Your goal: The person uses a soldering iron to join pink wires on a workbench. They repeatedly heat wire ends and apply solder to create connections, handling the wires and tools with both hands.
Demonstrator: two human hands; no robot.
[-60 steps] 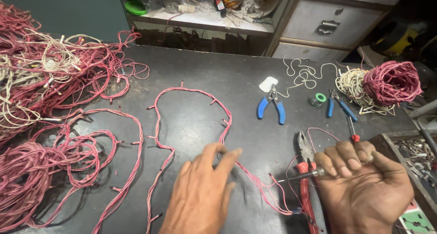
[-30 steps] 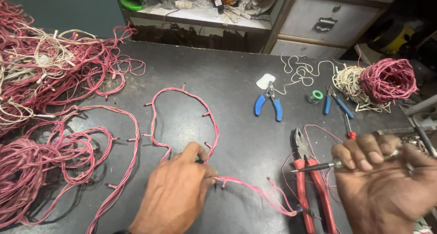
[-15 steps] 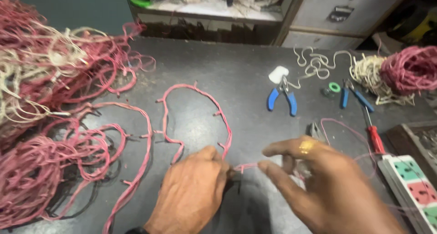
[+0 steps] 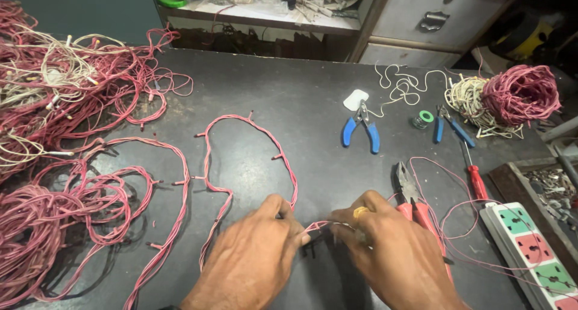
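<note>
— Between my two hands, what's that?

— Thin pink twisted wire. My left hand and my right hand each pinch it, fingertips nearly meeting, low on the dark worktop.

— What lies close by?

— Red-handled pliers just right of my right hand, partly under it. Beyond them, a red screwdriver and a power strip with green and pink sockets. Blue-handled cutters sit well ahead.

— And left?

— From my left hand the wire loops away, studded with short stubs; farther left, tangled pink and cream wire heaps, limp and stringy.
</note>
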